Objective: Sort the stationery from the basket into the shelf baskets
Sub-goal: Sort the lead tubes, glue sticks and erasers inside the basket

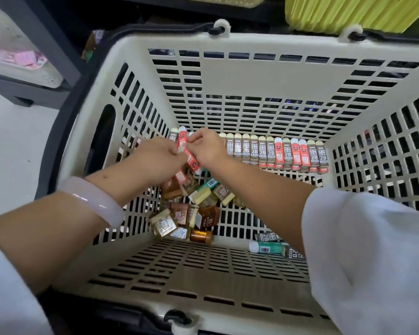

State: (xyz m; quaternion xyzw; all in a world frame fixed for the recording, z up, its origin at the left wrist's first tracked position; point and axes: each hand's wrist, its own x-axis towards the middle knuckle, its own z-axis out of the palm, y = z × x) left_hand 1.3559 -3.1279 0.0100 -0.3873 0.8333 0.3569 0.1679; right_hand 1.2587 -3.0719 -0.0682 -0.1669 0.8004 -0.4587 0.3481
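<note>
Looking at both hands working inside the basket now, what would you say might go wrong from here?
1. Both the left hand and right hand pinch red face-printed tubes loosely; one may slip from the grip into the pile of small amber jars.
2. The forearms hang close over the upright row of 2B-labelled tubes along the cream slotted plastic basket's far wall; a knock might topple them.

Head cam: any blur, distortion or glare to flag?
Head view: fisheye bows the basket rim and walls; motion blur softens left hand and right hand at the red tube; row labels readable; small glare on bracelet; lighting even.
</note>
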